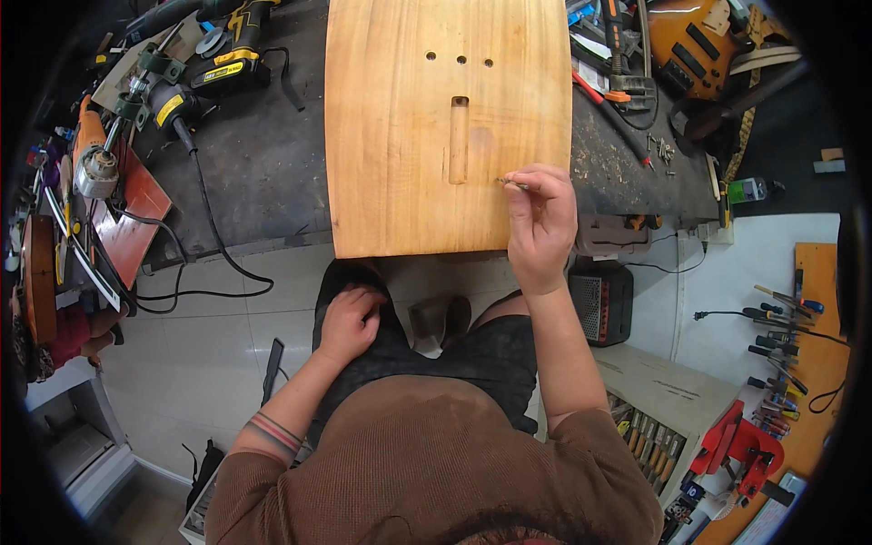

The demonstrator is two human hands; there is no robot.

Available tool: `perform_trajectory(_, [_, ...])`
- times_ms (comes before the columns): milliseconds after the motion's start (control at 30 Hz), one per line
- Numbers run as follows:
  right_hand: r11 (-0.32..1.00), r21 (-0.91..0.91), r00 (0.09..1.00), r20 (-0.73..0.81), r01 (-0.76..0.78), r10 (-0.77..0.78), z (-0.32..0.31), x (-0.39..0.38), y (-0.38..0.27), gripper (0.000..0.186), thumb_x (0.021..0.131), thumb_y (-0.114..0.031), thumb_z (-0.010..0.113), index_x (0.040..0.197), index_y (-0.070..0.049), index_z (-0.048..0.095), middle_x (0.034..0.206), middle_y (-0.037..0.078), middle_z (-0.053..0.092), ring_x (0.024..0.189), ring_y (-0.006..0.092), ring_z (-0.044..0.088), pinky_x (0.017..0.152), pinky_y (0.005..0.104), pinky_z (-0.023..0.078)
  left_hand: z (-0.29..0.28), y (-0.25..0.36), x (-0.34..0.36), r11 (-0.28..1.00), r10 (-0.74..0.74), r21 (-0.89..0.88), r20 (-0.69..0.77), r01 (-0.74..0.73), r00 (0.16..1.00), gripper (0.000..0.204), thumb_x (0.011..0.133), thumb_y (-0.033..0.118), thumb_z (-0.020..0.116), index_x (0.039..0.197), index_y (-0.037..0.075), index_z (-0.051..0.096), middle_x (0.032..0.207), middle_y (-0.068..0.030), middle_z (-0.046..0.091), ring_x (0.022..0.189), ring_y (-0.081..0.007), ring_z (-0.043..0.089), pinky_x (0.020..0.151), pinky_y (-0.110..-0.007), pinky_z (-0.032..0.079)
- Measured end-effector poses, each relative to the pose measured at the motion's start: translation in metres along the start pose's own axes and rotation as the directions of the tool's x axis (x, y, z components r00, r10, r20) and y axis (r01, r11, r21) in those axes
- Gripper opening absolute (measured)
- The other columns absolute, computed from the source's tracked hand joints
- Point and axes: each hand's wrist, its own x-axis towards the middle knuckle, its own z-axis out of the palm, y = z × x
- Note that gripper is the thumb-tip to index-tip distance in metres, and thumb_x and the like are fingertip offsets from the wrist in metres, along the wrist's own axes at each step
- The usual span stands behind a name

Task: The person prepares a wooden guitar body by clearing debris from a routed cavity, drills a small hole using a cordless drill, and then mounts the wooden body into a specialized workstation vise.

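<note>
In front of me lies a large light wooden board with a routed slot and three holes in a row near its far part. My right hand is over the board's near right part, closed in a pinch. Between its thumb and fingertips is a small thin metal piece, its tip pointing left toward the slot. It is too small to tell what kind. My left hand rests on my left thigh below the board's near edge, fingers loosely bent and holding nothing visible.
The dark workbench carries a yellow-black cordless drill, a corded power tool and an orange clamp. Small screws lie at right near an electric guitar body. Tools hang on a wooden panel.
</note>
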Motion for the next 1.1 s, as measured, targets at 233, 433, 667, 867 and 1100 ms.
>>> perform_trajectory(233, [1.000, -0.004, 1.000, -0.016, -0.022, 0.022, -0.001, 0.000, 0.000, 0.013, 0.099, 0.000, 0.071, 0.110, -0.001, 0.064, 0.107, 0.013, 0.066, 0.092, 0.0210, 0.065, 0.077, 0.0302, 0.055, -0.001, -0.001, 0.000, 1.000, -0.025, 0.006, 0.009, 0.025, 1.000, 0.016, 0.080, 0.002, 0.066, 0.095, 0.005, 0.072, 0.100, -0.0094, 0.072, 0.101, -0.0342, 0.067, 0.088, -0.045, 0.054])
perform_trajectory(433, [0.993, 0.118, 0.998, -0.064, -0.022, 0.030, 0.001, -0.004, 0.004, 0.013, 0.099, 0.001, 0.069, 0.111, -0.001, 0.065, 0.109, 0.013, 0.067, 0.095, 0.0209, 0.066, 0.079, 0.0295, 0.055, -0.001, -0.001, -0.001, 1.000, -0.027, 0.006, 0.000, 0.027, 1.000, 0.016, 0.081, 0.001, 0.066, 0.095, 0.005, 0.072, 0.100, -0.0093, 0.073, 0.101, -0.0344, 0.067, 0.087, -0.045, 0.054])
perform_trajectory(667, [0.991, 0.124, 0.996, -0.072, -0.046, 0.055, 0.001, -0.002, 0.001, 0.014, 0.100, 0.002, 0.068, 0.113, -0.001, 0.063, 0.110, 0.013, 0.066, 0.096, 0.0210, 0.066, 0.080, 0.0300, 0.055, -0.002, 0.000, 0.000, 1.000, -0.015, -0.005, -0.007, 0.015, 1.000, 0.016, 0.080, 0.000, 0.066, 0.094, 0.006, 0.072, 0.098, -0.0090, 0.072, 0.099, -0.0344, 0.067, 0.086, -0.044, 0.054])
perform_trajectory(867, [1.000, 0.014, 0.998, -0.065, -0.025, 0.026, 0.002, -0.005, 0.004, 0.014, 0.100, 0.001, 0.068, 0.112, -0.001, 0.063, 0.108, 0.013, 0.067, 0.096, 0.0243, 0.066, 0.080, 0.0319, 0.056, 0.001, -0.004, -0.004, 1.000, -0.020, 0.002, -0.005, 0.020, 1.000, 0.016, 0.080, 0.000, 0.066, 0.095, 0.005, 0.072, 0.098, -0.0093, 0.072, 0.098, -0.0346, 0.067, 0.087, -0.044, 0.054])
perform_trajectory(1100, [0.985, 0.116, 0.982, -0.120, -0.130, 0.144, 0.008, 0.007, -0.009, 0.011, 0.104, -0.003, 0.064, 0.115, -0.001, 0.060, 0.104, 0.009, 0.063, 0.092, 0.0150, 0.064, 0.075, 0.0291, 0.056, -0.001, -0.003, 0.001, 1.000, -0.007, -0.011, -0.012, 0.006, 1.000, 0.017, 0.080, 0.001, 0.066, 0.095, 0.005, 0.072, 0.100, -0.0098, 0.073, 0.100, -0.0355, 0.067, 0.087, -0.045, 0.054])
